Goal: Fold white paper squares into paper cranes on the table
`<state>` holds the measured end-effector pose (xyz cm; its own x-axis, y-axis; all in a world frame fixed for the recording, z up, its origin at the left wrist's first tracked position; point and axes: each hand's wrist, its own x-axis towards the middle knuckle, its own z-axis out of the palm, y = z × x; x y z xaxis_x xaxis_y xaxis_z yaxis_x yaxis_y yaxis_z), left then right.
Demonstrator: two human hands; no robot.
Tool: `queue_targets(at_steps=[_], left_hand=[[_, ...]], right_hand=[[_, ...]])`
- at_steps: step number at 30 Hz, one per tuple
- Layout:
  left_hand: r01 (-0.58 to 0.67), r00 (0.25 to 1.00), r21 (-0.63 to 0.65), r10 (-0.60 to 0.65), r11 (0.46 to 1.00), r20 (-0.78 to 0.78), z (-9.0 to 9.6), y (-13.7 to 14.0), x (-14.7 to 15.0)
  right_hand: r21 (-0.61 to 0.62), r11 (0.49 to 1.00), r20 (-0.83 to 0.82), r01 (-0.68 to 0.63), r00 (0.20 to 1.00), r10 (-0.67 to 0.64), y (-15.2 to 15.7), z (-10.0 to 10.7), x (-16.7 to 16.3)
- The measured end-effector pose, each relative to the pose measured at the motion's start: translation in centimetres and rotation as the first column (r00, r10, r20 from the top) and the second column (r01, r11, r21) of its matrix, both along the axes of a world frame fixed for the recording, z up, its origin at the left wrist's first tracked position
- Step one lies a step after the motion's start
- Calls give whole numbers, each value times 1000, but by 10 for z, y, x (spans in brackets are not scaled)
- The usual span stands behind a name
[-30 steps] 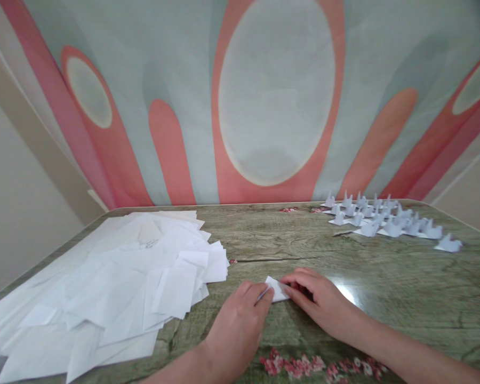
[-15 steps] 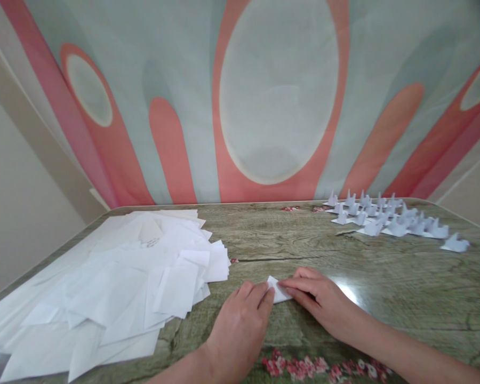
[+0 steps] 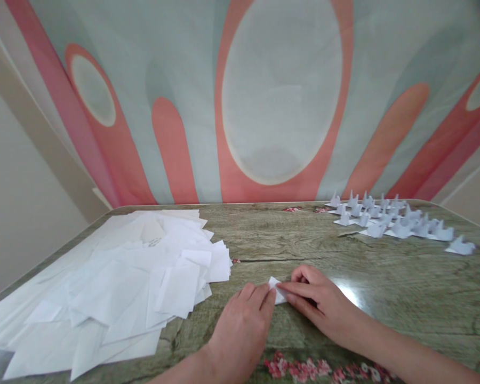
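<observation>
A small folded piece of white paper (image 3: 279, 295) lies on the table between my hands. My left hand (image 3: 246, 320) presses its left side down with the fingertips, which cover that edge. From the other side, my right hand (image 3: 318, 298) pinches the paper's right part between thumb and index finger, the other fingers curled. Only the paper's top corner and middle show between the fingers, so the exact fold is hidden.
Loose white paper sheets (image 3: 116, 288) spread in a heap over the table's left side. Several folded white paper figures (image 3: 400, 226) stand in rows at the back right. The wood-grain table (image 3: 260, 234) meets a patterned backdrop (image 3: 282, 90) at its far edge.
My right index finger and thumb have shifted slightly on the paper, its other fingers curling a little more. My left hand stays nearly in place. The whole view has drifted slightly.
</observation>
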<state>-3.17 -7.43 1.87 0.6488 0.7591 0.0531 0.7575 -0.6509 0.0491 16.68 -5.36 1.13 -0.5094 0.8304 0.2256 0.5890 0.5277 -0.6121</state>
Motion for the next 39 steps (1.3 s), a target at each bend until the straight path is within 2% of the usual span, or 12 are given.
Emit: queue_targets(at_steps=[8,17,26,32,39], left_hand=[[-12,1000,21,12,1000,24,2,0,-1],[-7,999,37,6,999,47,2,0,0],[-47,997,-17,48,999,65,4,2,0],[-61,994,-29,64,998,91,4,8,0],[-42,999,-33,43,999,27,11,23,13]], right_hand=[[69,998,45,-6,999,3,0,-2,-2],[74,997,92,-9,996,2,3,-7,-2],[128,992,111,2,994,-17,2,-8,-3],[170,985,97,14,995,-31,2,-13,-2],[208,977,78,47,995,-64,9,-21,10]])
